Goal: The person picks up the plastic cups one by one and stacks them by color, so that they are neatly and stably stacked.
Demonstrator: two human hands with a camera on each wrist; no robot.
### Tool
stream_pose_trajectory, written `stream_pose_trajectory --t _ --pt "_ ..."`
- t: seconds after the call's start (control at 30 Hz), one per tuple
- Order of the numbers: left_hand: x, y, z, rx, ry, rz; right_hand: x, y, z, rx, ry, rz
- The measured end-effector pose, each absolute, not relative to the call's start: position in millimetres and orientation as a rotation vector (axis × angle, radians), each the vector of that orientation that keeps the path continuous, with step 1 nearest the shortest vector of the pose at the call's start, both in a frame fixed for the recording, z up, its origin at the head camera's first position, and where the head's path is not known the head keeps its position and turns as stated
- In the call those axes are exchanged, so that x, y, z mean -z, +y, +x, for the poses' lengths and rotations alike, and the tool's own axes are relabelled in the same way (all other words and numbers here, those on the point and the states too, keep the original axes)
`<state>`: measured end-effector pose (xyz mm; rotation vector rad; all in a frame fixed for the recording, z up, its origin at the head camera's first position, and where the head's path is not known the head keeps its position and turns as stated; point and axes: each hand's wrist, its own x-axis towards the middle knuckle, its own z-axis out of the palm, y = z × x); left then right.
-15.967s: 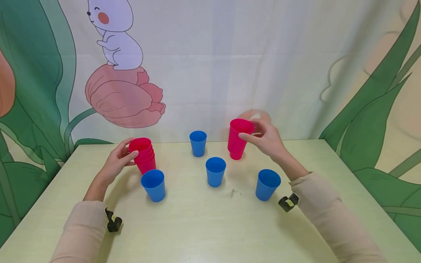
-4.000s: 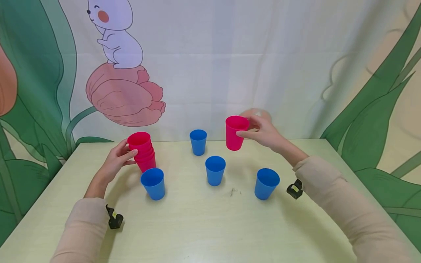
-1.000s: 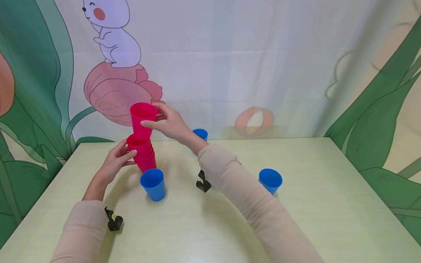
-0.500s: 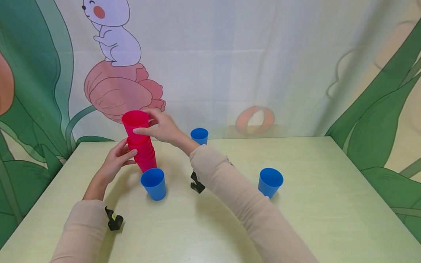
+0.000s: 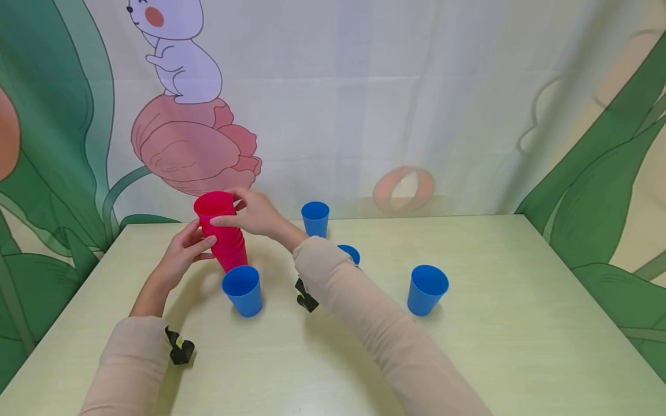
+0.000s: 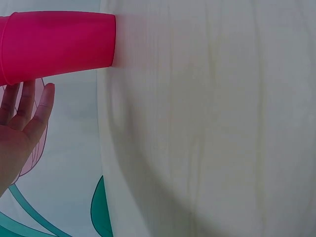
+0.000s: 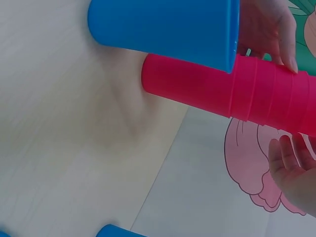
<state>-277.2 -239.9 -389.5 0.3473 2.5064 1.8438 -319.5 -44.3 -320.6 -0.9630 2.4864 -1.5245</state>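
On the left of the table stands an upright stack of nested red cups [image 5: 231, 254]. My left hand [image 5: 179, 254] holds it from the left, thumb in front and fingers behind. With thumb and fingers, my right hand [image 5: 257, 214] pinches the topmost red cup [image 5: 213, 211] near its rim, and that cup sits down in the stack. Several closely spaced rims show along the stack [image 7: 237, 94] in the right wrist view. The left wrist view shows the stack's lower part [image 6: 59, 44] reaching the tabletop, with left-hand fingers [image 6: 42, 108] alongside.
One blue cup [image 5: 244, 294] stands upright just in front of the red stack. Another blue cup [image 5: 315, 219] is at the back edge, and one [image 5: 428, 292] stands at the right. The right sleeve [image 5: 364, 312] partly hides a blue cup [image 5: 350, 254] mid-table. A printed curtain [image 5: 322, 115] hangs behind.
My right hand has brought a red cup from the back right to the left and lowered it into the stack. My left hand has stayed on the stack; the blue cups have not moved.
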Motion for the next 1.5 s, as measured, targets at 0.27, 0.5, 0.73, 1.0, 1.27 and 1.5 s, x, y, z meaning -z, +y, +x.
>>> stream_pose_trajectory --t 0.27,0.5,0.73,1.0,1.27,1.5 --pt "390 -237 -277 -1.858 2.507 0.371 326 -44 -316 1.434 2.526 -0.910" --pt "387 -234 -276 -1.857 2.492 0.359 330 -41 -313 1.457 2.510 -0.873" --pt "387 -234 -277 -1.845 2.507 0.341 324 -33 -305 1.460 2.558 -0.789" --pt "386 -235 -276 -1.822 2.521 0.324 326 -14 -290 1.502 2.536 -0.699" --pt "383 -237 -274 -1.785 2.521 0.335 321 17 -273 1.538 2.497 -0.682" --pt "383 -237 -273 -1.752 2.554 0.356 314 53 -258 1.591 2.481 -0.730"
